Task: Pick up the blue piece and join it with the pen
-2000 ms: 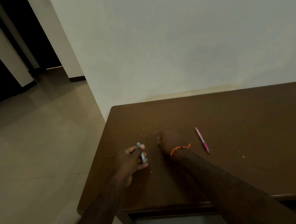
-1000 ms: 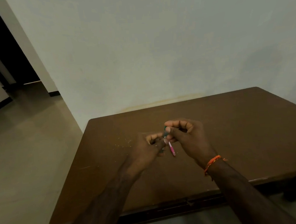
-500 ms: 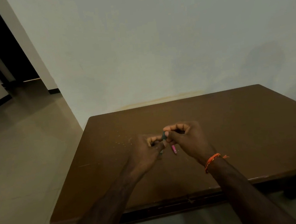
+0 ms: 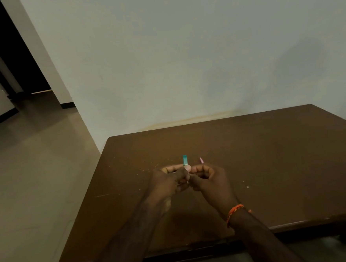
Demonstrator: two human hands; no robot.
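Both my hands meet a little above the middle of the brown table [image 4: 272, 164]. My left hand [image 4: 169, 182] pinches the lower end of a short teal stick [image 4: 184, 159], which points up and away from me. My right hand [image 4: 210, 181], with an orange thread [image 4: 234, 210] round its wrist, has its fingers curled, and its fingertips touch those of the left. What it holds, if anything, is hidden. The tip of a pink pen [image 4: 201, 160] shows just beyond its fingers; the rest is hidden behind the hand.
Small pale crumbs [image 4: 144, 169] are scattered on the table left of my hands. The table stands against a white wall [image 4: 183, 58]. Tiled floor [image 4: 28, 182] lies to the left, with a dark doorway [image 4: 8, 50] at the far left.
My right hand left the table and joined the left over its middle. The teal stick now stands up out of my left fingers. The view has shifted right.
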